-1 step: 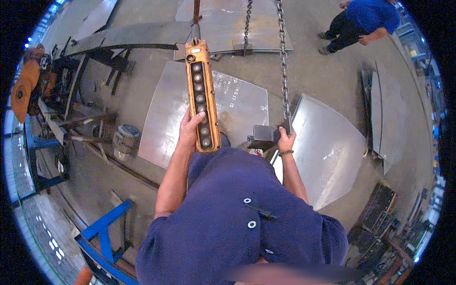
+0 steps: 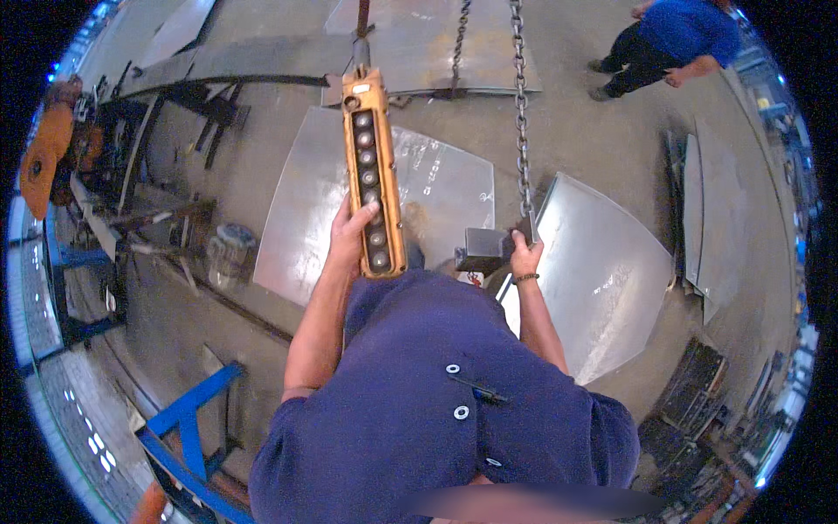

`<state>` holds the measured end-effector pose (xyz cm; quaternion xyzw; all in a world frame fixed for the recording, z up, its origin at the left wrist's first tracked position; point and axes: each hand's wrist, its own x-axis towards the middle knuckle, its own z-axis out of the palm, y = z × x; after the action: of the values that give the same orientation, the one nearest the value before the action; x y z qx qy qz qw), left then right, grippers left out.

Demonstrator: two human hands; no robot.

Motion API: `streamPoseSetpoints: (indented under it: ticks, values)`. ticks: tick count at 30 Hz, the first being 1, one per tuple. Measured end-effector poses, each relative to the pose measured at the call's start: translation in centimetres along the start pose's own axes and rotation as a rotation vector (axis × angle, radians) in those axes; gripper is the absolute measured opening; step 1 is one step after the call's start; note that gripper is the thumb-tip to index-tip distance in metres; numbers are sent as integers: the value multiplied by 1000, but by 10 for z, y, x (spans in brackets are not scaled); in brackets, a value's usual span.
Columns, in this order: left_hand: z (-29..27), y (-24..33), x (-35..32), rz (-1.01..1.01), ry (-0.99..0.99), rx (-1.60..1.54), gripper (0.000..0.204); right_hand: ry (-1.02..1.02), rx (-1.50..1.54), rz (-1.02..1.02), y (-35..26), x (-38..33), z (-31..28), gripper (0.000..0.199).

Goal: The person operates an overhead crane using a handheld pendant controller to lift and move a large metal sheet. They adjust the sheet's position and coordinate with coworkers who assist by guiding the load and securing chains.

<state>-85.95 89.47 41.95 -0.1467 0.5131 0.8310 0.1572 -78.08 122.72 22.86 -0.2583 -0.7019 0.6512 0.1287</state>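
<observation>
An orange-yellow crane pendant control (image 2: 388,179) with a column of round dark buttons hangs upright from above. My left hand (image 2: 349,231) is closed around its lower part, thumb lying on a button. A steel lifting chain (image 2: 522,122) comes down to a dark, box-shaped metal fitting (image 2: 484,248) in front of my waist. Around the chain end of this fitting my right hand (image 2: 526,255) is closed, thumb on top; its other fingers are mostly hidden. Large grey steel plates lie beneath and beyond: a left plate (image 2: 297,210) and a right plate (image 2: 611,271).
A second chain (image 2: 460,44) reaches down to a far plate (image 2: 410,57). At the upper right stands a person in a blue top (image 2: 690,35). Blue steel frames (image 2: 188,424), a bucket-like container (image 2: 231,249) and an orange machine (image 2: 44,170) are left; dark metal pieces (image 2: 694,384) lie lower right.
The second chain's lower end hangs at a slightly greater slant. The view has shifted a little; both hands keep their holds.
</observation>
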Motion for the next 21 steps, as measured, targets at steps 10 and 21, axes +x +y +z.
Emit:
streamPoseSetpoints:
  ticks: [10,21]
  values:
    - [-9,-8,27,114,106,79,47,-211,-240,-57,81,30,37,38]
    - [-9,-3,-31,181,-20,191,53,-393,-863,-65,41,19,-30,59]
